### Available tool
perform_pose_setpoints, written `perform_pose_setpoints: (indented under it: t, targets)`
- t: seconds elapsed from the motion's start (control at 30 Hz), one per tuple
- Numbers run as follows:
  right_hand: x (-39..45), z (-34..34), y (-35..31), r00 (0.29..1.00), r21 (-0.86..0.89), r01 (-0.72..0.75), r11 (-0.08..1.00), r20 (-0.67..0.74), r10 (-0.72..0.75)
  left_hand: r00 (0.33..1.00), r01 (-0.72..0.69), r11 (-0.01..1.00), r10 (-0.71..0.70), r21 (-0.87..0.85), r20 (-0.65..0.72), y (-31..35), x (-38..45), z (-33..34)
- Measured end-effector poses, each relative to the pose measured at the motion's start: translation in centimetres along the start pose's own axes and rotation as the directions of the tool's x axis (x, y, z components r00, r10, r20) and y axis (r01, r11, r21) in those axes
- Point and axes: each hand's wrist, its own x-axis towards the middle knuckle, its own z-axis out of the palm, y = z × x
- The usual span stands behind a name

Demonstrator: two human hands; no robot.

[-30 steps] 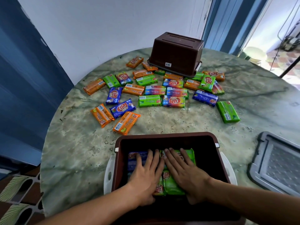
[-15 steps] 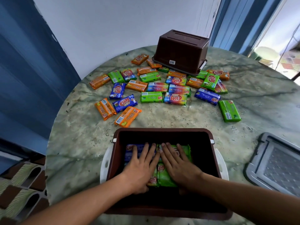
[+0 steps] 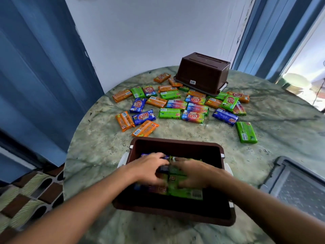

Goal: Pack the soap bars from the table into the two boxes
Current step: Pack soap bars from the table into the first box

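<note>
Inside the near open brown plastic box (image 3: 175,143): left hand (image 3: 149,169) and right hand (image 3: 195,173) flat, seemingly grasping nothing, on wrapped soap bars (image 3: 182,191). Beyond it, loose bars (image 3: 169,113), long axes mostly crosswise, nearer the left hand.

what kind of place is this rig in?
Probably a home, maybe a porch or entry room, not a factory line. A round marble-look table stands by a plain white wall, with a patterned tiled floor and a doorway open to daylight.
</note>
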Motion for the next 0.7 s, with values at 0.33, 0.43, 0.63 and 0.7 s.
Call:
perform_pose_setpoints:
  t: [0.33, 0.43, 0.63, 0.7]
  targets:
    - [-4.5, -3.9, 7.1, 0.678, 0.725, -0.459, 0.513, -0.088, 0.73, 0.711, 0.384, 0.403, -0.703, -0.831, -0.013, -5.9, -4.3, -3.3]
    - [-4.0, -0.2, 7.8, 0.706, 0.896, -0.376, 0.234, 0.114, 0.699, 0.777, 0.3, 0.187, -0.617, -0.935, 0.125, -5.2, -4.0, -2.0]
    - [-1.5, 0.5, 6.4, 0.624, 0.955, -0.25, 0.162, 0.031, 0.781, 0.777, 0.143, 0.166, -0.63, -0.976, 0.007, -6.9, -3.2, -1.2]
    - [0.0, -0.1, 5.4, 0.633, 0.96, -0.232, 0.159, 0.025, 0.773, 0.759, 0.132, 0.165, -0.651, -0.977, -0.008, -8.2, -3.5, -1.8]
